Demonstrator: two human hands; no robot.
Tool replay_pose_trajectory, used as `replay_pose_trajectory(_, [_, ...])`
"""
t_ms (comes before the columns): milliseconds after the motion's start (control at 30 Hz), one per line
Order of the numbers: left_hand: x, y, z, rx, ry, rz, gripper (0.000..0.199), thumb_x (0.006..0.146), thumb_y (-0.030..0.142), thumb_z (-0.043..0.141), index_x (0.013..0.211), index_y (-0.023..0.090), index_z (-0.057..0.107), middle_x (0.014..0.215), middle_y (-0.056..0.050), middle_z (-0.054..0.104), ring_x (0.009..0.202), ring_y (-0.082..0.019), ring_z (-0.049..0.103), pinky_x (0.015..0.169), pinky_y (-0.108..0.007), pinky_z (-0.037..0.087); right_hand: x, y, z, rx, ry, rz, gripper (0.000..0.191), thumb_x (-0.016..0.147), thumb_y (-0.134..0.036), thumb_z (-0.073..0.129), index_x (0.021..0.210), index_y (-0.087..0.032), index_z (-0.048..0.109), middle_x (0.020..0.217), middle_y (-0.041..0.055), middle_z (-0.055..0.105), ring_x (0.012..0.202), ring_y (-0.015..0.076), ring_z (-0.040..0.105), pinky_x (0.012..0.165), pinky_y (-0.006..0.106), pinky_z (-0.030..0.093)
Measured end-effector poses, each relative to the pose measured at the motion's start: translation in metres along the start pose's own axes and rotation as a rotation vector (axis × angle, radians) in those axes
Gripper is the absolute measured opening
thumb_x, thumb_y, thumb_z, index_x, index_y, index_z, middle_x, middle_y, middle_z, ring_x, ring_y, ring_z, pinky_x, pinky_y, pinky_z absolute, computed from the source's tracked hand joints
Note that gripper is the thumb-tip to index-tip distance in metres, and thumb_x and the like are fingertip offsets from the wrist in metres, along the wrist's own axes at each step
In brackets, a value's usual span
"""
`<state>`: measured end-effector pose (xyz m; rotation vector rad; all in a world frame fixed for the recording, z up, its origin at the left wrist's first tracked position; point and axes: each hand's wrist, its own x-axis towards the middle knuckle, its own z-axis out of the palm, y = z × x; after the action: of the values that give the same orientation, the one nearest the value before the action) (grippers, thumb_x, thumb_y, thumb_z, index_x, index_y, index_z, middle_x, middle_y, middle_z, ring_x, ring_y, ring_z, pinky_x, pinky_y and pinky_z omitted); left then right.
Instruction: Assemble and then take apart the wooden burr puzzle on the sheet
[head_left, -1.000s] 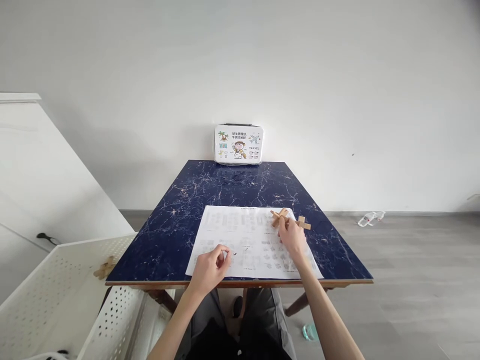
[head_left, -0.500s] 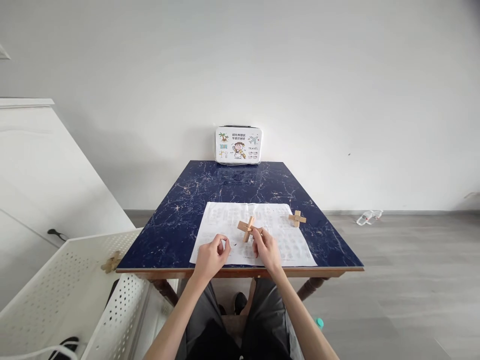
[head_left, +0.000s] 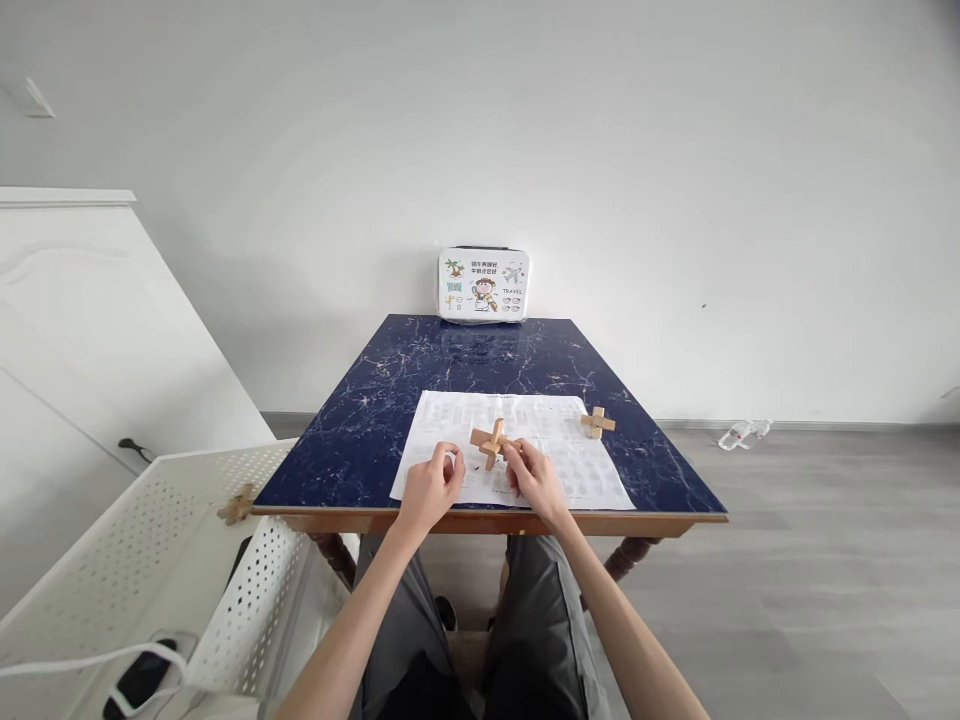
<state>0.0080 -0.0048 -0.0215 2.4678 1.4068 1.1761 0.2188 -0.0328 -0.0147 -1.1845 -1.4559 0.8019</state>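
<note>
Between the thumb and fingers of my right hand [head_left: 535, 478] is one arm of a wooden burr puzzle [head_left: 493, 443], a cross of interlocked light-brown bars, held tilted over a printed sheet [head_left: 442, 420]. My left hand [head_left: 435, 484] is left of the puzzle, apart from it, its thumb and forefinger curled together; whether anything small is between them I cannot make out. A second wooden burr puzzle [head_left: 598, 422] rests at the sheet's right edge. Small print covers the paper, too blurred to read.
The sheet lies on a dark blue marbled table [head_left: 352, 410]. At its far edge a white cartoon-printed case [head_left: 484, 286] leans by the wall. Left stands a white perforated basket [head_left: 112, 540] with another wooden puzzle [head_left: 237, 505] and a phone [head_left: 142, 682]. A clear plastic item [head_left: 742, 434] lies on the floor.
The puzzle in my right hand has turned and tilted, showing other bars. My left hand stays curled near it. The camera view has shifted slightly.
</note>
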Motion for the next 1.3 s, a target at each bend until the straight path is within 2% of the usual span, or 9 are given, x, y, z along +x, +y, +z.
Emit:
replay_pose_trajectory(400, [0.003,0.002,-0.002,-0.005,0.006,-0.016,0.018,0.105,0.035,0.043,0.098,0.023,0.056,0.053,0.007,0.049,0.045,-0.015,0.054,0.053,-0.024,0.031,0.002,0.0,0.0,0.023,-0.023,-0.002,0.046,0.1,-0.065,0.045,0.081,-0.024,0.053,0.055,-0.0044,0.055,0.044,0.0153,0.051,0.05,0.027,0.042])
replay_pose_trajectory(767, [0.004,0.0,-0.006,-0.038,-0.016,-0.03,0.018,0.105,0.035,0.045,0.096,0.023,0.056,0.055,0.008,0.048,0.047,-0.014,0.053,0.055,-0.024,0.035,0.004,0.005,0.004,0.039,-0.046,-0.01,0.047,0.102,-0.064,0.045,0.079,-0.024,0.049,0.055,-0.0044,0.055,0.045,0.0147,0.052,0.051,0.027,0.041])
replay_pose_trajectory(1067, [0.004,0.0,-0.008,-0.077,-0.076,-0.049,0.018,0.105,0.035,0.048,0.094,0.023,0.055,0.057,0.007,0.049,0.05,-0.014,0.055,0.055,-0.023,0.036,0.003,0.007,0.005,0.052,-0.034,0.014,0.046,0.104,-0.062,0.045,0.078,-0.024,0.048,0.058,-0.004,0.056,0.047,0.0152,0.054,0.052,0.027,0.042])
replay_pose_trajectory(1300, [0.006,0.003,-0.013,-0.145,-0.145,-0.104,0.023,0.108,0.039,0.043,0.096,0.023,0.055,0.059,0.006,0.048,0.051,-0.015,0.054,0.055,-0.026,0.034,0.004,0.007,0.006,0.058,-0.038,0.018,0.045,0.105,-0.059,0.044,0.077,-0.024,0.047,0.058,-0.004,0.056,0.048,0.0156,0.054,0.054,0.028,0.042])
